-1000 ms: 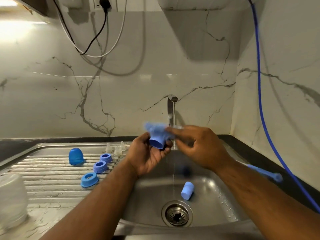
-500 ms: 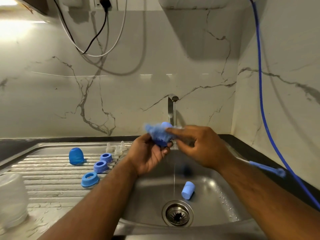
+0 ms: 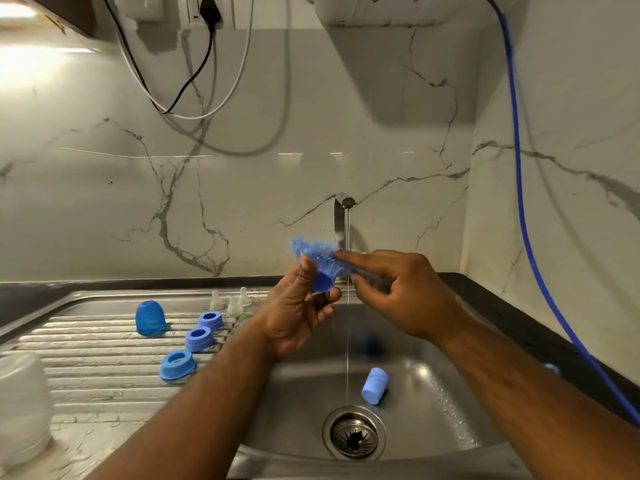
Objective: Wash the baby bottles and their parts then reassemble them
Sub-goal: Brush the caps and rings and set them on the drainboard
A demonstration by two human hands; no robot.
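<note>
Over the steel sink (image 3: 433,403) my left hand (image 3: 298,306) grips a small blue bottle cap (image 3: 322,282), mostly hidden by the fingers. My right hand (image 3: 398,289) holds a blue bottle brush (image 3: 318,254) by its handle, bristles against the cap. Another blue cap (image 3: 374,385) lies on its side in the basin near the drain (image 3: 354,433). On the drainboard (image 3: 86,358) stand a blue cap (image 3: 149,317), three blue collar rings (image 3: 199,338) and three clear nipples (image 3: 230,301). A thin stream of water falls from the tap (image 3: 343,216).
A clear bottle (image 3: 20,403) stands upside down at the drainboard's left edge. A blue hose (image 3: 519,188) runs down the right wall. Cables (image 3: 180,91) hang from sockets on the marble backsplash. A dark counter borders the sink's right side.
The brush head has shifted up and left across the cap. My left hand has turned the cap, so less of it shows. The brush's handle end has dropped behind my right arm.
</note>
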